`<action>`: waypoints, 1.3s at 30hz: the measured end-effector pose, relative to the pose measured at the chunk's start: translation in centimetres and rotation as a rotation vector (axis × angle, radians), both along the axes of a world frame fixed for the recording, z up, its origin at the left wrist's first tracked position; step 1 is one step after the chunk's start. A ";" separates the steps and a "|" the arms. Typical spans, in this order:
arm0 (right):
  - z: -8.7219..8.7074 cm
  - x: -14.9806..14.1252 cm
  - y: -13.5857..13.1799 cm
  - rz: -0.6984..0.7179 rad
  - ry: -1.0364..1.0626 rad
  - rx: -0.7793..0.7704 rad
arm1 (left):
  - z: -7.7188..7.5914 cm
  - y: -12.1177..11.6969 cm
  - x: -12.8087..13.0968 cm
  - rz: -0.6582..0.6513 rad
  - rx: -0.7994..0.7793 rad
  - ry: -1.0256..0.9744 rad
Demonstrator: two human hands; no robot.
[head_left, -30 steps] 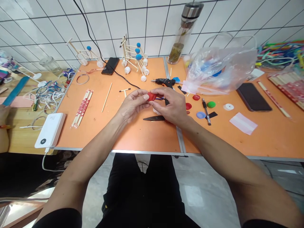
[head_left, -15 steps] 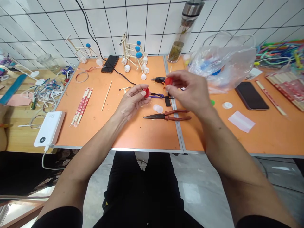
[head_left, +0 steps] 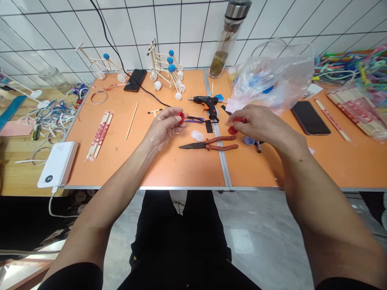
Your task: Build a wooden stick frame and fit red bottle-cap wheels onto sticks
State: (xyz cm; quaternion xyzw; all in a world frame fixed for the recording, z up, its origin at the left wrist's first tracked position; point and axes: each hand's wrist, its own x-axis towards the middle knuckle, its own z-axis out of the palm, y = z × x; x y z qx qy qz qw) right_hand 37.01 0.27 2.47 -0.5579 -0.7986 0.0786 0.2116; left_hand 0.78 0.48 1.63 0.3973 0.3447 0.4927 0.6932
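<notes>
My left hand (head_left: 163, 129) is closed, pinching a small red bottle cap (head_left: 181, 117) between thumb and fingers above the table. Over the right part of the table, my right hand (head_left: 260, 124) reaches low with its fingers curled round another red cap (head_left: 240, 119), which they partly cover. Just below those fingertips a red disc (head_left: 232, 130) lies on the orange surface. A blue cap (head_left: 249, 140) and a dark pen-like piece (head_left: 258, 146) are close under the right hand. Between the hands lie pliers (head_left: 208, 143) with red handles and translucent white discs (head_left: 197, 135).
A black glue gun (head_left: 207, 102) rests behind the pliers. Stick models (head_left: 165, 66) with blue balls stand by the tiled wall, near a tall glass bottle (head_left: 222, 44). At right are a plastic bag (head_left: 272, 82) and a phone (head_left: 310, 117); a white power bank (head_left: 58, 164) sits left.
My right hand has moved right and down from near the glue gun to the table, its red cap now low by a red disc. My left hand keeps its cap; the view has shifted slightly.
</notes>
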 end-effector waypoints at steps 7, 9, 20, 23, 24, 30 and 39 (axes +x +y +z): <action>1.0 1.4 -2.2 0.005 -0.149 -0.087 | 0.2 0.1 -0.2 -0.044 -0.040 -0.040; 0.6 1.7 -2.4 0.040 -0.216 -0.095 | 0.0 0.2 -0.4 -0.058 -0.052 -0.055; 1.0 0.6 -2.7 -0.028 -0.346 -0.107 | 1.2 0.2 -0.2 0.075 -0.103 -0.031; 3.0 -1.5 -3.5 -0.031 -0.205 -0.004 | 2.0 -0.1 -0.2 0.200 -0.034 0.056; 3.8 -2.6 -3.7 -0.012 -0.066 0.039 | 2.0 -0.2 -0.1 0.221 0.018 0.100; 6.1 -11.6 -2.9 0.069 0.666 -0.348 | 0.3 -0.4 -0.1 0.243 0.562 0.362; 3.6 -15.6 -0.2 0.127 1.013 -0.478 | -0.8 -0.1 -0.7 0.361 0.890 0.673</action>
